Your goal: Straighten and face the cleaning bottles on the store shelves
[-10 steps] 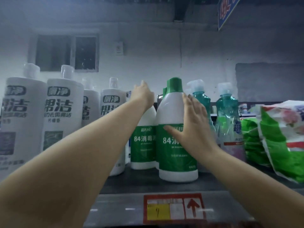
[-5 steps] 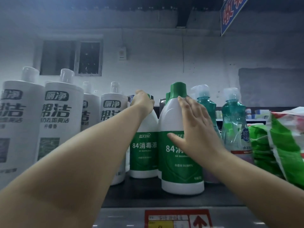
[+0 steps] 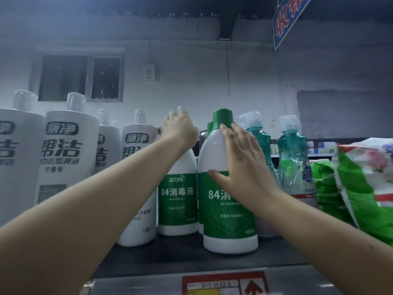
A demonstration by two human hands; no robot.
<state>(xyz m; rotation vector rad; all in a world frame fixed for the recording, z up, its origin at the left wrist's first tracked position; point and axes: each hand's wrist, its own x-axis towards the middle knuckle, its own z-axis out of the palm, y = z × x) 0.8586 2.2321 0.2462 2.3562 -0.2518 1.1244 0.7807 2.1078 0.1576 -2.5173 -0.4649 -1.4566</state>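
Two white bottles with green labels marked "84" stand at the middle of the dark shelf (image 3: 170, 258). The front 84 bottle (image 3: 227, 226) has a green cap and faces me. My right hand (image 3: 244, 167) lies flat against its shoulder, fingers straight and thumb spread over the label. The left 84 bottle (image 3: 177, 201) stands a little further back, touching the front one. My left hand (image 3: 179, 128) is over its top and hides the cap; its blurred fingers point up and away.
Tall white toilet-cleaner bottles (image 3: 63, 158) fill the shelf's left side, one (image 3: 138, 188) just behind my left forearm. Two teal dish-soap bottles (image 3: 294, 158) stand right of the front bottle. Green bags (image 3: 365, 188) lie far right. A red price tag (image 3: 225, 284) marks the shelf edge.
My left hand's fingers, curled over the left bottle's cap half a second ago, have lifted and straightened. My right hand stays flat on the front bottle. The bottles sit lower in view.
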